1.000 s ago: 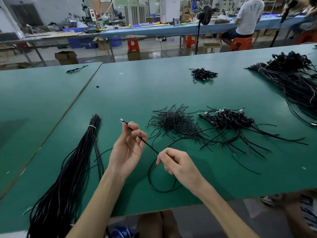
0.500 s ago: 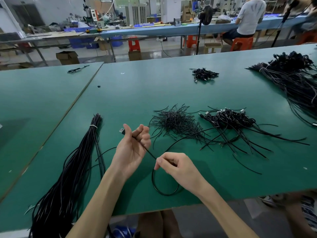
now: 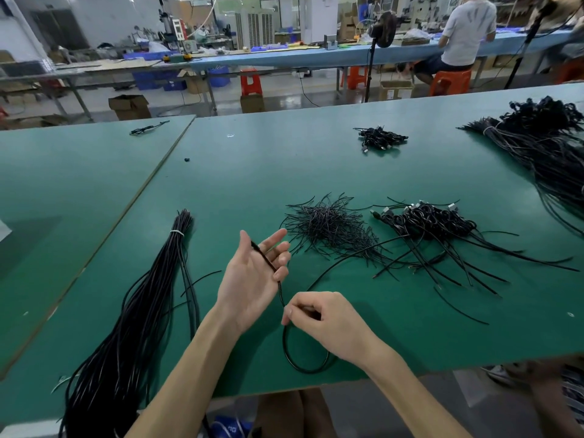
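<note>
Black cable (image 3: 264, 257), thin, light, floppy, being coiled above green table (image 3: 316, 169); end being hooked loosely by left hand (image 3: 252, 279), loop being pinched by right hand (image 3: 325, 324). Best gripped near stiffer end.

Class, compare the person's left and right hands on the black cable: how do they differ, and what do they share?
The left hand is palm up, upper fingers straight, lower fingers curled over the black cable; the right hand is knuckles up, pinching it. The left hand is farther from the table edge; the right hand sits above the cable's loop. Both hold that one cable.
</note>
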The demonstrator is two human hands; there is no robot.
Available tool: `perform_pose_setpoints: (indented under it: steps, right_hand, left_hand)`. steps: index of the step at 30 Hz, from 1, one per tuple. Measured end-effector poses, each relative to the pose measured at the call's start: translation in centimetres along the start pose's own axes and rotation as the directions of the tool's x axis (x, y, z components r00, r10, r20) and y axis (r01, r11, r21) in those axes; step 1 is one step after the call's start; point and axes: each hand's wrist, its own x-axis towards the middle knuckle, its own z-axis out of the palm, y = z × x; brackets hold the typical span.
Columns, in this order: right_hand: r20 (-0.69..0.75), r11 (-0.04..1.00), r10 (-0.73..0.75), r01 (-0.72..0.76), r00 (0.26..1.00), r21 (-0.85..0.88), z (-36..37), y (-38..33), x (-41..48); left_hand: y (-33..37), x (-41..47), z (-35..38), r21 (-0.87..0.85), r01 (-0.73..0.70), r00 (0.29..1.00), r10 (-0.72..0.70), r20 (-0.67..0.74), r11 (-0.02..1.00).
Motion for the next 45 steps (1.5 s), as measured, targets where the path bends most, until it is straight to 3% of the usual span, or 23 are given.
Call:
perform_pose_setpoints:
  steps: [14,21,25,27,29,31,33,36,39,42,45]
  right_hand:
    - [0.003,0.997,-0.035,0.035,0.999,-0.065,0.0,0.1,0.1]
    - [-0.005,0.995,-0.053,0.053,0.999,-0.09,0.2,0.0,0.0]
    - [-0.018,0.99,-0.057,0.054,0.998,-0.127,0.2,-0.1,0.0]
    - [-0.019,0.989,-0.057,0.054,0.998,-0.136,0.2,-0.1,0.0]
    - [-0.032,0.994,-0.046,0.043,0.998,-0.096,0.2,-0.1,-0.1]
    - [-0.061,0.998,-0.009,0.013,0.998,0.058,-0.1,-0.2,-0.2]
    - [-0.106,0.978,0.035,-0.012,0.994,0.21,-0.4,-0.4,-0.1]
    - [-0.133,0.97,0.058,-0.024,0.989,0.242,-0.5,-0.6,0.1]
    - [-0.156,0.963,0.074,-0.03,0.985,0.268,-0.5,-0.4,0.1]
    - [-0.249,0.922,0.124,-0.018,0.961,0.387,-0.8,-0.1,0.2]
    - [-0.303,0.891,0.17,-0.015,0.938,0.453,-0.8,-0.1,0.3]
  left_hand:
    - [-1.2,0.3,0.3,0.096,0.029,0.999,-0.032,0.038,0.995]
    - [-2.4,0.6,-0.3,0.308,-0.055,0.997,0.034,0.073,0.95]
    - [-2.6,0.2,-0.2,0.53,-0.093,0.981,-0.014,0.195,0.843]
    - [-2.6,0.0,0.1,0.554,-0.129,0.967,-0.02,0.255,0.822]
    - [-2.0,0.0,0.2,0.424,-0.134,0.961,0.014,0.275,0.896]
    - [-1.0,0.1,-0.3,0.151,-0.11,0.959,0.065,0.276,0.982]
    - [0.2,0.0,-0.9,-0.114,-0.068,0.947,0.1,0.304,0.991]
    - [0.9,-0.3,-1.5,-0.211,-0.014,0.921,0.095,0.378,0.977]
    - [0.7,-0.3,-1.5,-0.103,-0.011,0.925,0.049,0.377,0.995]
    - [0.4,-0.4,-1.2,0.199,-0.109,0.935,0.033,0.354,0.974]
    - [-1.1,-0.8,-0.5,0.601,-0.257,0.942,0.057,0.33,0.757]
